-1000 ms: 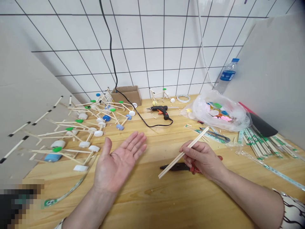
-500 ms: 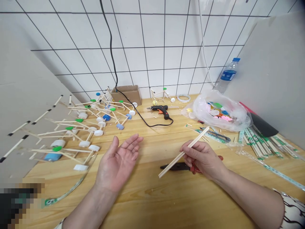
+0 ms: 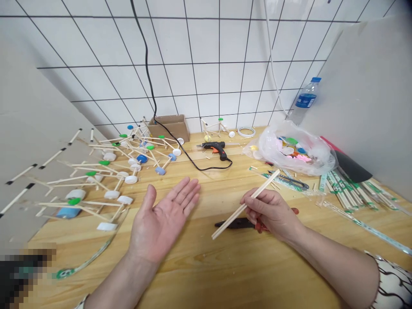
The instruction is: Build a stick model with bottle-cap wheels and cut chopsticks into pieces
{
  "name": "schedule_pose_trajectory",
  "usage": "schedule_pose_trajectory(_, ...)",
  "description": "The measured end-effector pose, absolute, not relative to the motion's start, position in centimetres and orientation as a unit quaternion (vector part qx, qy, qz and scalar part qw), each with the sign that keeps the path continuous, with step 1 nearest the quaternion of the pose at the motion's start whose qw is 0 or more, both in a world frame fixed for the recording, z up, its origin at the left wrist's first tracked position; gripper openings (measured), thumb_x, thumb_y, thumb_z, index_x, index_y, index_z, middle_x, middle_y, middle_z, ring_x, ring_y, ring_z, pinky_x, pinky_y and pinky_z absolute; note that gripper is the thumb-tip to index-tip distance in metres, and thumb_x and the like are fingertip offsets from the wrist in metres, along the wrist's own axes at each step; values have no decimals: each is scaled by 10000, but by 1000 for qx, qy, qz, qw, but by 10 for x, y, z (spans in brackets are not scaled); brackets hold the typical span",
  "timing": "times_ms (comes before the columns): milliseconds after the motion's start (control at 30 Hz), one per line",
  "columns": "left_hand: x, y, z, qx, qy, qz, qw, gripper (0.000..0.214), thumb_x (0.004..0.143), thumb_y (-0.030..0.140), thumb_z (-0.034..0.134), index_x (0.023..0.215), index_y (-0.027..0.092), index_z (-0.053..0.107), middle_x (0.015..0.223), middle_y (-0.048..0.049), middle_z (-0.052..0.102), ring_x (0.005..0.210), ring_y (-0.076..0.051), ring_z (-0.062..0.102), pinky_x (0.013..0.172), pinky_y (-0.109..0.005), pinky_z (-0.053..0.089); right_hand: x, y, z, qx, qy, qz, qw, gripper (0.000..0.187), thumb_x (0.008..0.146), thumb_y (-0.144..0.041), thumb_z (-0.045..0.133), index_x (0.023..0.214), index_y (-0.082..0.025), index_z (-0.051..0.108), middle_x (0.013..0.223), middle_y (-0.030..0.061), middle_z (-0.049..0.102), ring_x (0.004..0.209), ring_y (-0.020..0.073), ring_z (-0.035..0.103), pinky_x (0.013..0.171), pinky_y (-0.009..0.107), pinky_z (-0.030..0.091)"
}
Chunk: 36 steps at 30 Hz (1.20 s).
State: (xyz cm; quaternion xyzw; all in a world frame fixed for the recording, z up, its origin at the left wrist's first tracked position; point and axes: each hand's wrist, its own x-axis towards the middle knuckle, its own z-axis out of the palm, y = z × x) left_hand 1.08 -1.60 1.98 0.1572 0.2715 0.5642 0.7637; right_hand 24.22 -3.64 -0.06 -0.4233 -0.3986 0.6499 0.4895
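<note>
Right fingers (image 3: 255,201) closed around wooden chopsticks (image 3: 230,221), held in grip | left fingers (image 3: 185,193) spread open, empty, palm up

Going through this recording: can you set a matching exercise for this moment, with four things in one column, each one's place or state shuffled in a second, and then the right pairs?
Things:
1. Left hand
2. Right hand
3. Hot glue gun
4. Plastic water bottle

Places or states:
A. Gripping a pair of wooden chopsticks
B. Standing behind a plastic bag of bottle caps
C. Lying on the wooden table, with a black cord trailing from it
D. Open, palm up, holding nothing

Right pairs: 1-D, 2-A, 3-C, 4-B
</note>
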Motion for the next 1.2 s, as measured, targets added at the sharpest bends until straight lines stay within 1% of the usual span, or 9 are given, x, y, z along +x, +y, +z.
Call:
schedule_pose_trajectory(100,12,-17,22,177,316,546,756,572,798,423,521,1200,16,507,1256,-216,521,1155,-290,498,877,-364,495,242,-36,0,-431,-397,649,486,197,684,-337,703,708,-152,641,507,-32,538,399,63,473,285,129,287)
schedule_pose_trajectory(267,16,-23,21,276,404,488,723,317,586,74,710,900,118,697,1006,-109,692,887,-170,637,662,-161,502,241,-36,1,-446,-400,646,473,237,680,-374,696,720,-149,632,486,-40,505,385,63,451,252,118,245)
schedule_pose_trajectory(400,21,-29,14,339,421,443,715,199,541,132,754,736,133,714,712,-73,718,603,-142,636,529,-191,481,240,-35,0,-445,-402,648,469,239,688,-377,690,730,-151,624,488,-43,497,390,64,452,259,119,243)
schedule_pose_trajectory(500,26,-33,9,399,446,424,680,183,597,226,730,762,151,703,665,-43,697,441,-88,542,362,-153,344,241,-36,-2,-447,-412,643,465,227,707,-377,676,728,-159,615,492,-42,505,397,67,452,275,130,245)
schedule_pose_trajectory(600,31,-38,9,488,482,402,606,196,705,310,645,811,155,703,723,-44,695,477,-78,513,394,-157,346,240,-37,-3,-458,-441,628,449,232,737,-383,647,710,-157,602,490,-35,516,394,66,440,293,147,246)
schedule_pose_trajectory(700,36,-43,12,586,471,355,556,233,750,337,592,853,164,709,780,-48,701,657,-133,577,571,-196,439,238,-38,-2,-455,-474,611,441,231,750,-369,639,695,-149,596,505,-28,531,414,61,450,334,159,263)
schedule_pose_trajectory(833,41,-49,12,667,401,299,552,262,804,303,519,966,192,694,845,-29,692,789,-169,584,741,-238,436,234,-39,0,-435,-509,592,447,223,768,-346,624,679,-144,596,512,-31,520,455,65,453,413,185,306)
schedule_pose_trajectory(967,41,-48,4,668,433,298,526,262,812,291,493,926,165,693,699,-12,631,671,-146,528,637,-218,402,228,-39,1,-415,-530,578,461,216,766,-338,621,673,-145,595,551,-33,514,487,72,458,473,207,342)
schedule_pose_trajectory(1200,34,-42,3,657,469,299,509,277,792,317,500,590,144,576,520,41,414,516,-91,364,483,-191,281,220,-31,7,-402,-520,609,444,214,725,-350,647,774,-143,619,581,-37,524,437,63,452,425,202,347)
